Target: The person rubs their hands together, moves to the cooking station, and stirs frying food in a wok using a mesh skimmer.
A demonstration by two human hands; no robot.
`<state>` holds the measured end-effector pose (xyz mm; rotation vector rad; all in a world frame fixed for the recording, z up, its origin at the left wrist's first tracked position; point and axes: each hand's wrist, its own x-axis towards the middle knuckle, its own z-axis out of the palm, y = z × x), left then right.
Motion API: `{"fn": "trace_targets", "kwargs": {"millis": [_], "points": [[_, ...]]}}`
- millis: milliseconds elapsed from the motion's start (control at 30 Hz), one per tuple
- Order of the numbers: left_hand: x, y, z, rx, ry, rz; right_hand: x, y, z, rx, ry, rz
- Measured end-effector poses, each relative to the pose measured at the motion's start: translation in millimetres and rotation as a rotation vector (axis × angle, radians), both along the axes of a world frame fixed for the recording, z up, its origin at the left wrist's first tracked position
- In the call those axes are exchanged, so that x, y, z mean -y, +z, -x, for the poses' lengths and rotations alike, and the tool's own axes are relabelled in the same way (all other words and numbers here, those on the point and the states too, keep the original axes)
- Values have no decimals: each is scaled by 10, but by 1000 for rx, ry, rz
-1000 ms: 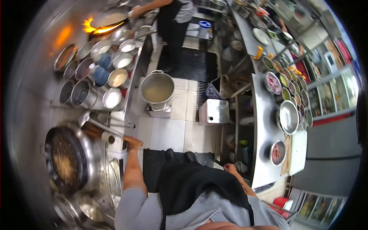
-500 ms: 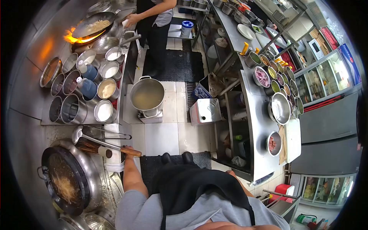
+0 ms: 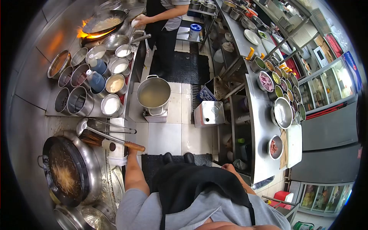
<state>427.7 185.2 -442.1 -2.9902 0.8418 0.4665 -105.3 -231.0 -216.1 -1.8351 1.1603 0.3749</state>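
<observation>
Fridge sign (image 3: pixel 349 63): blue, white letters beginning "FUJI", remainder blurred.
Tub (image 3: pixel 194 33): blue lid, blue-and-white label, print too small to read.
Ladle (image 3: pixel 132 146): steel bowl and shaft; rounded wooden handle jutting past the right edge of the range (image 3: pixel 132 104).
Left hand (image 3: pixel 132 151): at the ladle's handle, mostly hidden; grip cannot be told.
Right hand (image 3: pixel 229 167): near the near left corner of the steel bench (image 3: pixel 260 138); cannot tell whether holding anything.
Brush (image 3: pixel 91 139): stiff dark bristles, beside ladle.
Wok (image 3: pixel 79 163): round, blackened, loop handle.
</observation>
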Motion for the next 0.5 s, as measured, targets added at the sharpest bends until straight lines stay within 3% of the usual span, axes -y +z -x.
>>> {"fn": "trace_targets", "kwargs": {"millis": [100, 300, 400, 500], "points": [[46, 143, 11, -107, 61, -46, -5, 82, 42, -19, 34, 36], [70, 1, 26, -42, 64, -21, 23, -78, 310, -86, 110, 167], [301, 725, 379, -60, 286, -1, 49, -213, 410, -85, 137, 172], [497, 1197, 577, -202, 567, 327, 47, -267, 416, -131, 161, 188]]}}
